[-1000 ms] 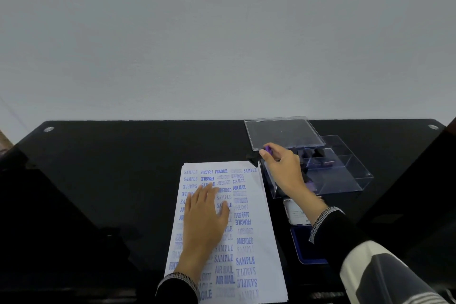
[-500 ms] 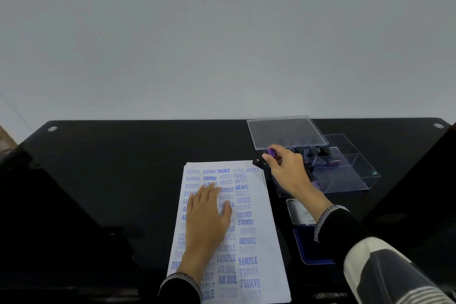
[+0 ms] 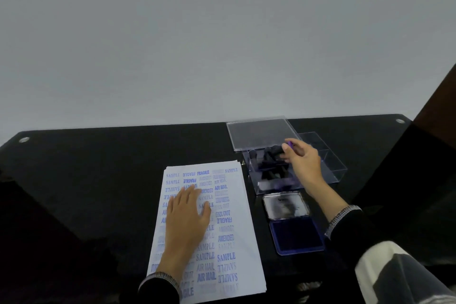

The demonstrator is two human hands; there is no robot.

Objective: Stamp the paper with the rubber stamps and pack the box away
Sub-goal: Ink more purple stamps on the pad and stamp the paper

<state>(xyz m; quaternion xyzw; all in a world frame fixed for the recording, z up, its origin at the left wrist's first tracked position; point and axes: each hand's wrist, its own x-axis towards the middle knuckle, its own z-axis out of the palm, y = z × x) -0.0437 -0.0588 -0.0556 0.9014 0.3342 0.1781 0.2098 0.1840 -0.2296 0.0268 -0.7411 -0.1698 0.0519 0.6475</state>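
Over clear box (image 3: 333, 170): right hand (image 3: 303, 163) pinching stamp (image 3: 290, 143).

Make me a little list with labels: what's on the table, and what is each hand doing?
table: black and glossy
paper: white sheets covered in blue stamped words such as SAMPLE, FRAGILE and AIR MAIL
left hand: flat on the paper, fingers straight
right hand: over the clear box, pinching a stamp with a purple top
clear box: open, dark stamps inside
lid: clear, lying behind the box
ink pad: open, blue pad with its cover beside the paper
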